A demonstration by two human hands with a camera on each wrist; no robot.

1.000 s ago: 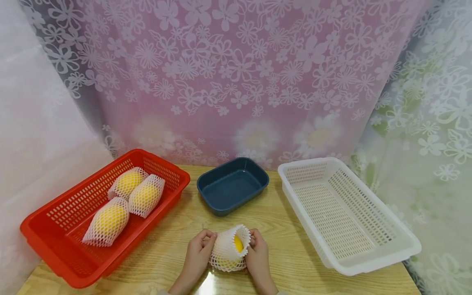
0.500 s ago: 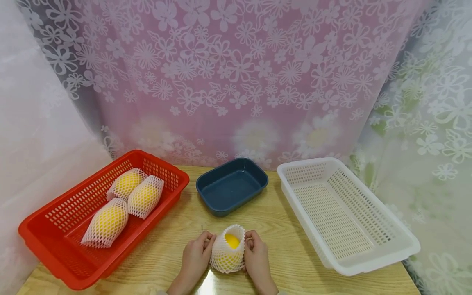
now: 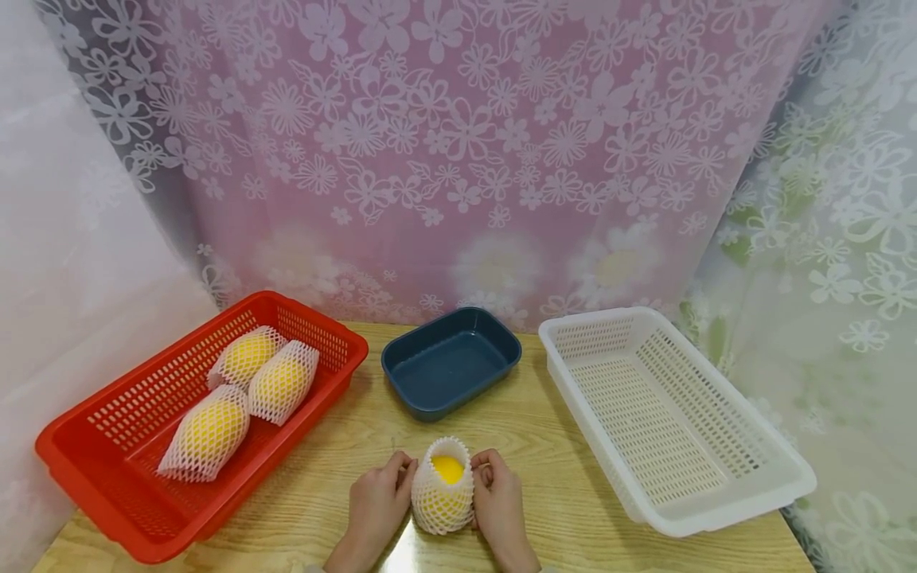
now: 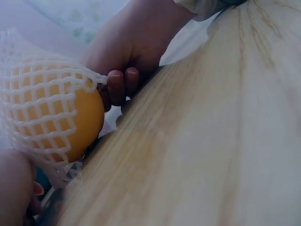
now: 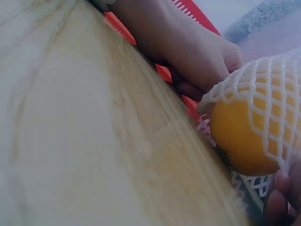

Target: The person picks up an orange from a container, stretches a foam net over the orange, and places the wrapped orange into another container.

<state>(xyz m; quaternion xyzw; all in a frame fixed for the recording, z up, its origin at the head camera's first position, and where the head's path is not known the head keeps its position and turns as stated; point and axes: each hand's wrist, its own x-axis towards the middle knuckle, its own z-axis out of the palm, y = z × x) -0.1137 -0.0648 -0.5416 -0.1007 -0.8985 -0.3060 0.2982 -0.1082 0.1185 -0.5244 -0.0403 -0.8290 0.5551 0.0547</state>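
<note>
A round yellow fruit (image 3: 448,469) sits in a white foam net sleeve (image 3: 440,509) on the table at front centre in the head view. Its top shows through the sleeve's open upper end. My left hand (image 3: 377,497) pinches the net from the left. On the opposite side, my right hand (image 3: 497,497) pinches it too. The left wrist view shows the right fingers (image 4: 120,85) at the net's lower edge, below which the bare orange-yellow skin (image 4: 88,125) shows. In the right wrist view, the left hand (image 5: 197,61) holds that edge on its side.
A red basket (image 3: 93,497) at left holds 3 yellow fruits in foam nets (image 3: 210,430). Behind the hands stands a dark blue tray (image 3: 451,366). A white basket (image 3: 645,414) is on the right. Floral curtains (image 3: 458,159) hang behind the wooden table (image 3: 573,509).
The netted fruit has turned so the sleeve's opening, which faced right, now points up and shows more yellow. It shifted slightly left, the left hand with it. Baskets and tray stayed put.
</note>
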